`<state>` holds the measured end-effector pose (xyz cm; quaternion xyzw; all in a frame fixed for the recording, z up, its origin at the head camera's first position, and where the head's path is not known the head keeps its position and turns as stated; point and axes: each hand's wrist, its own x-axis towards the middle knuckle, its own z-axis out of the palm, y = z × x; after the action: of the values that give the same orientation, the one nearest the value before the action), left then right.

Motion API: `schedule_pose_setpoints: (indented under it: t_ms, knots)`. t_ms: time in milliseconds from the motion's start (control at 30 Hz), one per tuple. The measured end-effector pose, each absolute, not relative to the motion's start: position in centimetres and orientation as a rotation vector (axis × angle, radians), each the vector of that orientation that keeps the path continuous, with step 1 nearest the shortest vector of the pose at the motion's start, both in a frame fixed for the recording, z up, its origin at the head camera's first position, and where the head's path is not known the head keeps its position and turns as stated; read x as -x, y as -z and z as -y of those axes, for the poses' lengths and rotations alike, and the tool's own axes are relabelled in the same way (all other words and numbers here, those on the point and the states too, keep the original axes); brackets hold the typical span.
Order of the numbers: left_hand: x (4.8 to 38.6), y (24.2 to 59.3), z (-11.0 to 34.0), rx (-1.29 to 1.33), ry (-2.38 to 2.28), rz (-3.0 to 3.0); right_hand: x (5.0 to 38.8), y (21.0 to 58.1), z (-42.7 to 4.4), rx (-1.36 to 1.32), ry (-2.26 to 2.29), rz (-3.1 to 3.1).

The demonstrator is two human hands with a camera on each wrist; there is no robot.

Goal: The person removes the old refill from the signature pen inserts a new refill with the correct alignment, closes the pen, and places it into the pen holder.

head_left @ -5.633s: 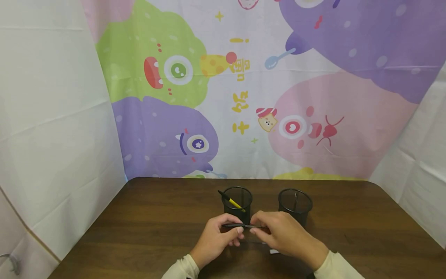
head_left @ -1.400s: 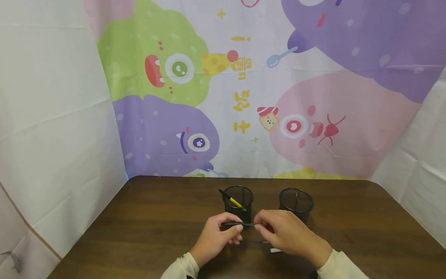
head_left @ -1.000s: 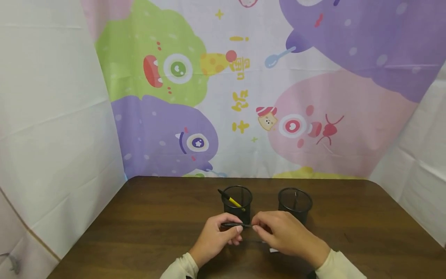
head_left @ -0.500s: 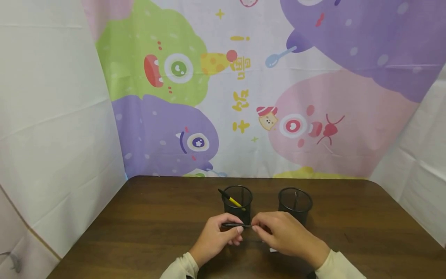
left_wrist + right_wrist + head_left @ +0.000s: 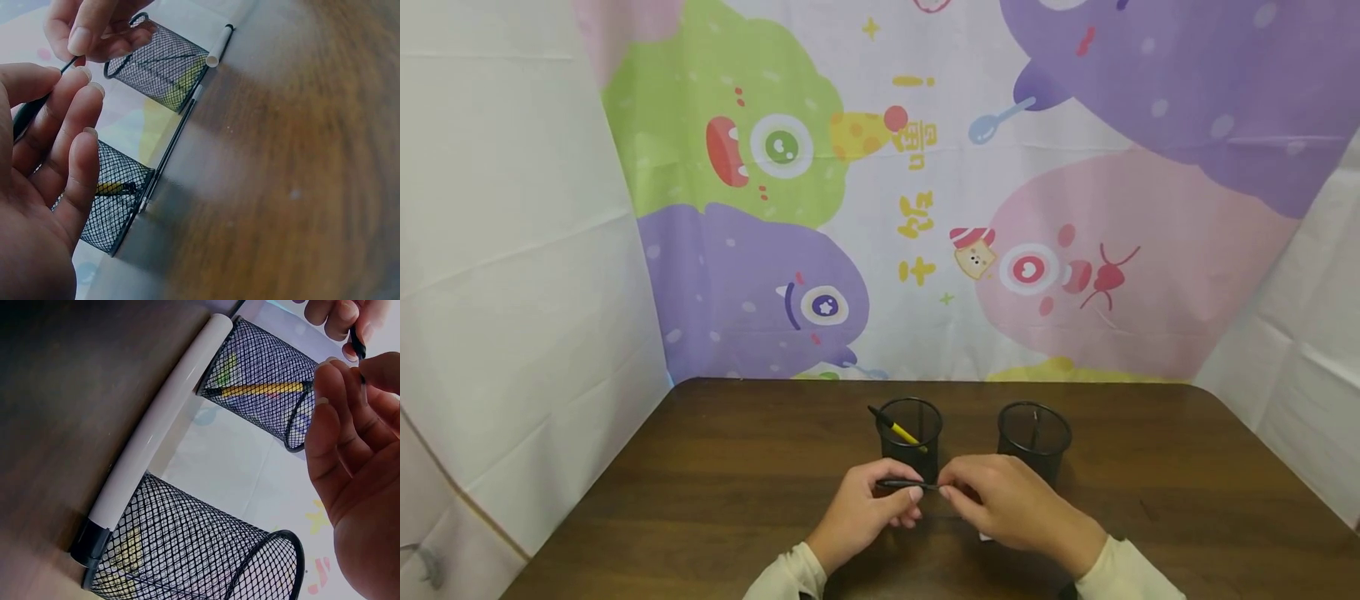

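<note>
Between thumb and fingertips my left hand (image 5: 859, 515) pinches a slim black pen barrel (image 5: 895, 483), held level above the table. My right hand (image 5: 1021, 507) pinches a thin pen refill (image 5: 932, 487) that runs from the barrel's right end. Only a short length of it shows between the hands. How far it sits inside the barrel cannot be seen. Below the hands lies another dark refill (image 5: 172, 144) with a pale end. Beside it, partly under my right hand, rests a white pen barrel (image 5: 156, 425) with a black end.
Two black mesh pen cups stand behind the hands. A yellow-and-black pen (image 5: 898, 429) leans in the left cup (image 5: 912, 458); the right cup (image 5: 1034, 454) shows a thin upright line. A printed cloth (image 5: 925, 333) hangs behind the brown table (image 5: 715, 467).
Compared with several seconds ago, my right hand is closer to the left and less of the refill shows between them. The left hand's grip looks the same. Both cups have stayed in place.
</note>
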<state>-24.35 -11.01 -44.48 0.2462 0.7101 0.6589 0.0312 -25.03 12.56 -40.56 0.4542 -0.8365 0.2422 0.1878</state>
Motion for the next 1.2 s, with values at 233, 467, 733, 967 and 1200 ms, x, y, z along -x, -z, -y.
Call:
schedule_pose_setpoints:
  t_ms: [233,467,733,967,1200]
  knots:
    - [24.3,44.5,11.1,-0.745,-2.033,-2.184,25.0,40.6,-12.4,-1.280,-0.695,2.376]
    - [24.4,44.4,11.2,-0.744,-2.041,-2.180,25.0,40.6,-12.4,-1.269,-0.693,2.371]
    - [24.5,44.6,11.3,-0.749,-2.054,-2.195,25.0,40.5,-12.6,-1.251,-0.689,2.423]
    - [24.4,44.6,11.0,-0.733,-2.064,-2.180,24.7,40.6,-13.3,-1.254,-0.668,2.408]
    - [24.5,44.5,11.1,-0.741,-2.066,-2.212,24.5,40.7,-13.6,-1.251,-0.676,2.397]
